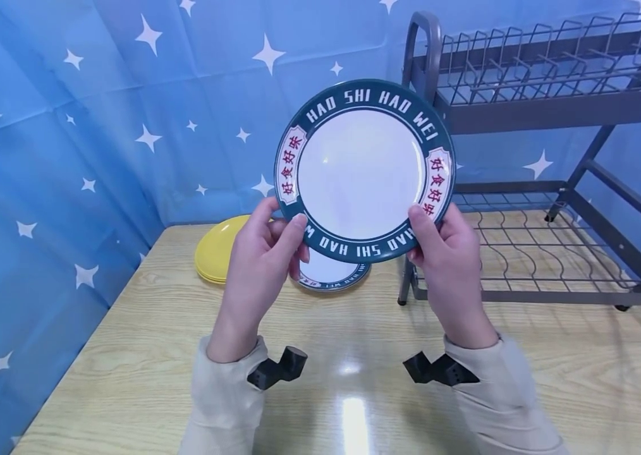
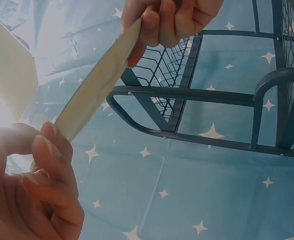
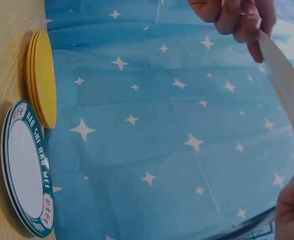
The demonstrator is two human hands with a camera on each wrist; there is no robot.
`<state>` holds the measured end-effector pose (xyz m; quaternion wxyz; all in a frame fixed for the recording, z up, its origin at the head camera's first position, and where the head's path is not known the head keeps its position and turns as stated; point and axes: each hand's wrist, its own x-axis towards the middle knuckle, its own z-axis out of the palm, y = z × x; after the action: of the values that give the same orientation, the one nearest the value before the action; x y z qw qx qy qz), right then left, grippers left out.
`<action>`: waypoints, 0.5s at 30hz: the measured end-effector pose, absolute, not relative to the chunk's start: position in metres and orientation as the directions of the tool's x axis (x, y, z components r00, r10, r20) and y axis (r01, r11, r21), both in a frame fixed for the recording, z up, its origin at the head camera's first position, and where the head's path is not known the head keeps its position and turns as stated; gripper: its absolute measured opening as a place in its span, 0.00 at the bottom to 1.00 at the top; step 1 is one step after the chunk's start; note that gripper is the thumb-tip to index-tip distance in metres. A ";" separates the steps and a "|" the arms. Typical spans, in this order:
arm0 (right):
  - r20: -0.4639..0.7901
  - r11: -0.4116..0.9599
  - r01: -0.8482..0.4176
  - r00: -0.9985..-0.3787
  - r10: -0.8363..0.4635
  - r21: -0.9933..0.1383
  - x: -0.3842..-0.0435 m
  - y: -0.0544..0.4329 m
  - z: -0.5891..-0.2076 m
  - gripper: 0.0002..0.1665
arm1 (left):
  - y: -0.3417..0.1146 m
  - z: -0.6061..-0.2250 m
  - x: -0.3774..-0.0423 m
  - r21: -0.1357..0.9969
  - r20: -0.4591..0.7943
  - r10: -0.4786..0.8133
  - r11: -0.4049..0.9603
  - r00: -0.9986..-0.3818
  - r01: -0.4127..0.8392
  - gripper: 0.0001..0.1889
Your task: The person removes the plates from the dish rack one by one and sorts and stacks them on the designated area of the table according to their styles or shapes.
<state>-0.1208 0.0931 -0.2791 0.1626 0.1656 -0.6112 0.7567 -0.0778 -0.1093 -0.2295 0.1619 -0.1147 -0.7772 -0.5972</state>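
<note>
A round white plate [image 1: 363, 174] with a dark green lettered rim is held up above the table, its face towards the head camera. My left hand [image 1: 266, 256] pinches its lower left edge, thumb on the front and fingers behind. At the lower right edge my right hand [image 1: 448, 268] grips it the same way. In the left wrist view the plate [image 2: 99, 85] shows nearly edge-on between both hands. Beneath it on the table lie matching green-rimmed plates [image 3: 26, 170], partly hidden in the head view. Beside them sits a stack of yellow plates [image 3: 42, 80].
A dark metal two-tier dish rack [image 1: 537, 117] stands on the right, with wire slots above and a wavy wire shelf [image 1: 548, 246] below. The wooden table [image 1: 144, 354] meets a blue star-patterned curtain [image 1: 98, 126] behind and at the left.
</note>
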 end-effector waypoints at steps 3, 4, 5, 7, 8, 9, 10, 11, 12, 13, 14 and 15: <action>0.456 -0.197 -0.452 -0.890 0.026 -0.870 -0.120 0.089 -0.277 0.25 | -0.110 -0.230 -0.078 0.897 0.372 -0.027 0.268 -0.928 0.352 0.12; 0.458 -0.198 -0.452 -0.889 0.016 -0.870 -0.120 0.088 -0.276 0.26 | -0.111 -0.230 -0.079 0.898 0.369 -0.032 0.268 -0.929 0.348 0.12; 0.458 -0.191 -0.450 -0.889 0.007 -0.872 -0.119 0.087 -0.274 0.28 | -0.111 -0.229 -0.079 0.900 0.367 -0.039 0.268 -0.929 0.344 0.13; 0.457 -0.176 -0.448 -0.890 -0.010 -0.877 -0.118 0.085 -0.271 0.31 | -0.112 -0.229 -0.079 0.905 0.359 -0.059 0.264 -0.931 0.333 0.13; 0.459 -0.168 -0.450 -0.888 -0.017 -0.877 -0.117 0.084 -0.270 0.33 | -0.112 -0.229 -0.079 0.908 0.356 -0.067 0.259 -0.932 0.328 0.14; 0.462 -0.165 -0.452 -0.887 -0.022 -0.876 -0.117 0.084 -0.270 0.35 | -0.112 -0.229 -0.079 0.912 0.351 -0.075 0.255 -0.933 0.322 0.14; 0.469 -0.165 -0.459 -0.883 -0.025 -0.873 -0.116 0.083 -0.269 0.36 | -0.112 -0.229 -0.079 0.916 0.344 -0.083 0.251 -0.935 0.314 0.14; 0.477 -0.163 -0.467 -0.878 -0.024 -0.869 -0.116 0.082 -0.269 0.37 | -0.112 -0.229 -0.079 0.919 0.337 -0.089 0.249 -0.937 0.307 0.14; 0.486 -0.163 -0.477 -0.873 -0.022 -0.864 -0.115 0.082 -0.269 0.38 | -0.113 -0.229 -0.080 0.923 0.330 -0.095 0.243 -0.939 0.299 0.14; 0.495 -0.167 -0.486 -0.868 -0.021 -0.858 -0.115 0.082 -0.269 0.39 | -0.113 -0.229 -0.080 0.926 0.323 -0.101 0.238 -0.941 0.293 0.14; 0.504 -0.168 -0.494 -0.863 -0.020 -0.853 -0.115 0.081 -0.269 0.40 | -0.113 -0.229 -0.080 0.929 0.317 -0.105 0.235 -0.942 0.286 0.14; 0.510 -0.178 -0.499 -0.860 -0.020 -0.848 -0.115 0.081 -0.269 0.41 | -0.113 -0.230 -0.081 0.932 0.311 -0.111 0.233 -0.944 0.279 0.14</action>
<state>-0.1151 0.0809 -0.2690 0.1621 0.2088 -0.6204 0.7384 -0.0805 -0.1133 -0.2297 0.1582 -0.0547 -0.7690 -0.6169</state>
